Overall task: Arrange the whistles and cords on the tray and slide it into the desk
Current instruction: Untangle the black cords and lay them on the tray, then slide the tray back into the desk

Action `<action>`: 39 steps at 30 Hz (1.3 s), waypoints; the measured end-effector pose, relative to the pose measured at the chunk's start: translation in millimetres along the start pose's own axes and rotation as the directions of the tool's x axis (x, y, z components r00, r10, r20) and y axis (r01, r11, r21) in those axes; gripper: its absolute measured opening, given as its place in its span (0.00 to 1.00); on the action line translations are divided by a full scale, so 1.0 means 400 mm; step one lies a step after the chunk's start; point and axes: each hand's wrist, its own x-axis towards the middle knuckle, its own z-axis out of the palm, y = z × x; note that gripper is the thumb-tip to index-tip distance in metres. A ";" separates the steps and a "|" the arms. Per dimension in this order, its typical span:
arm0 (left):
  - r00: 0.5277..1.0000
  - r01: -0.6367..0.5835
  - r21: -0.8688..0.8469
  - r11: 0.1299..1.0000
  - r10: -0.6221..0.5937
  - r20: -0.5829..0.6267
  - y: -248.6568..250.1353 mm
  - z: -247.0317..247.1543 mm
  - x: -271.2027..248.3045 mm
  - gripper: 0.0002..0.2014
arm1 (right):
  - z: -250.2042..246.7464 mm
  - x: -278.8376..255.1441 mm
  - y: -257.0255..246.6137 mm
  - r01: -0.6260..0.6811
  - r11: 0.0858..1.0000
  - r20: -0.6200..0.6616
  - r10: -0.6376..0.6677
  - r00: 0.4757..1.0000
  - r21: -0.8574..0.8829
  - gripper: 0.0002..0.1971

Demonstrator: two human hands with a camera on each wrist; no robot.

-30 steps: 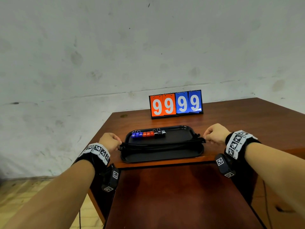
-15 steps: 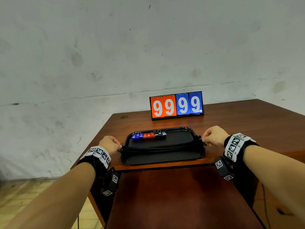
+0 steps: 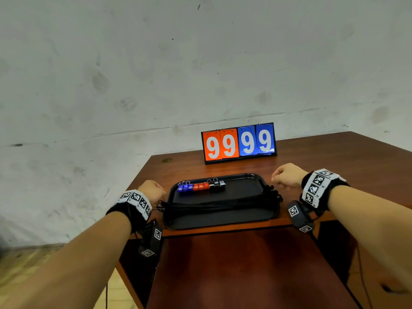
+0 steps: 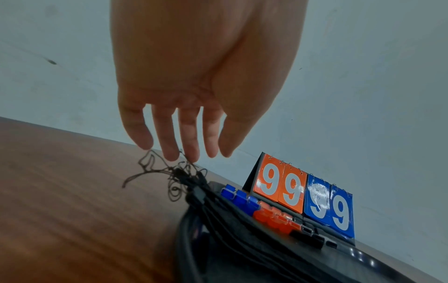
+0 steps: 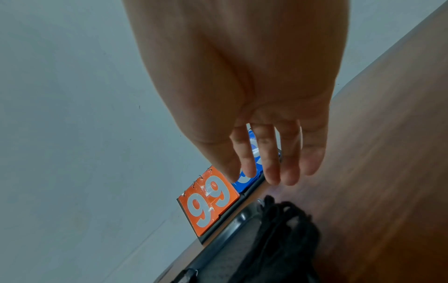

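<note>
Tray (image 3: 220, 220) on the surface (image 3: 330, 157), whistles (image 3: 200, 186) lined along its far edge, cords (image 3: 223, 202) bundled across its middle.
Left hand (image 3: 151, 191) and right hand (image 3: 287, 175) flank it, each grip loose, fingers (image 4: 169, 137) extended, holding nothing; scoreboard (image 3: 239, 142) stands behind.

left hand (image 4: 194, 80) fingers extended, above cords (image 4: 194, 193)

A flip scoreboard (image 3: 239, 142) stands near the far edge of the desk (image 3: 334, 166), just beyond the tray; it reads 99 in white on two orange cards and 99 in white on two blue cards. The wrist bands carry black-and-white square marker patterns, no letters legible
</note>
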 end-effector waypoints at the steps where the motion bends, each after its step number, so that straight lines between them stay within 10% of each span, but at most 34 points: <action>1: 0.999 -0.008 0.029 1.000 0.007 0.032 0.012 0.004 0.005 0.07 | 0.003 0.009 -0.007 -0.014 1.000 0.022 0.014 1.000 0.003 0.05; 16: 0.971 -0.039 0.208 0.977 -0.012 0.240 0.030 0.053 0.095 0.15 | 0.049 0.101 -0.045 -0.183 0.980 0.237 0.195 0.952 -0.072 0.12; 39: 0.971 -0.046 0.214 0.976 -0.007 0.241 0.013 0.062 0.060 0.16 | 0.082 0.058 -0.027 -0.145 0.985 0.161 0.158 0.974 -0.090 0.13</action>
